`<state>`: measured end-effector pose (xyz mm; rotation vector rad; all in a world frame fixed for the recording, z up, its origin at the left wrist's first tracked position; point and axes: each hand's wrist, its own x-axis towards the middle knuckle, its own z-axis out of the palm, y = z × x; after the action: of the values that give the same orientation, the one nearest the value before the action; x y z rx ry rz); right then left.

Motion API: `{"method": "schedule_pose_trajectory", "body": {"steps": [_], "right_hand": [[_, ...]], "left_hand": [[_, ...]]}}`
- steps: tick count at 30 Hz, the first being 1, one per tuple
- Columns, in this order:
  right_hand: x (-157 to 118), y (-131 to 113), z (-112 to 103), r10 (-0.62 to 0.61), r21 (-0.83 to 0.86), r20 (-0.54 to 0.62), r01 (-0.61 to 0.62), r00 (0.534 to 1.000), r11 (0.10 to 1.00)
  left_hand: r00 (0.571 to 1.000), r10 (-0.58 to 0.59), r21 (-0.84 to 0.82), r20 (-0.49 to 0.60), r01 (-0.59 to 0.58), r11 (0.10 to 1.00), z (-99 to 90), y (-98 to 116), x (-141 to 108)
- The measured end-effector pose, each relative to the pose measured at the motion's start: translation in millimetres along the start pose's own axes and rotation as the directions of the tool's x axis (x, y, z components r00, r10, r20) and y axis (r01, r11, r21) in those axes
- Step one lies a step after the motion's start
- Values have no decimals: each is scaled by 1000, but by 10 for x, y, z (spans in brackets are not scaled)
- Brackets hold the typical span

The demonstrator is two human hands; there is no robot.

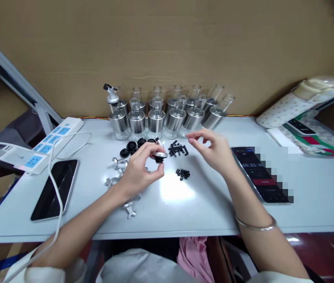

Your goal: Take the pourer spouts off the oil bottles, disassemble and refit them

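My left hand pinches a pour spout between thumb and fingers. The spout has a silver cap, a black ribbed stopper underneath and a small black tip on top. Off to the right, my right hand hangs above the table with thumb and index finger apart, nothing visible between them. Below and left of its fingertips lie small black lever pieces. Nearer me is a cluster of tiny black caps. Black ribbed stoppers lie behind my left hand; silver spout bodies are partly hidden beneath it.
Glass bottles with steel sleeves line the back; the leftmost wears a fitted spout. At left are a power strip, a white cable and a dark phone. A phone with a timer and a spotted flask occupy the right.
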<state>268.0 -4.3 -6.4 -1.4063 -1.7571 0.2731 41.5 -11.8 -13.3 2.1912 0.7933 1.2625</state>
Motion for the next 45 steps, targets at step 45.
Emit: {"method": "schedule_pose_trajectory", "body": {"steps": [45], "right_hand": [[-113, -190, 53, -13, 531, 377, -204, 926, 823]], "left_hand": [[969, -116, 0, 217, 119, 993, -11, 25, -2]]}}
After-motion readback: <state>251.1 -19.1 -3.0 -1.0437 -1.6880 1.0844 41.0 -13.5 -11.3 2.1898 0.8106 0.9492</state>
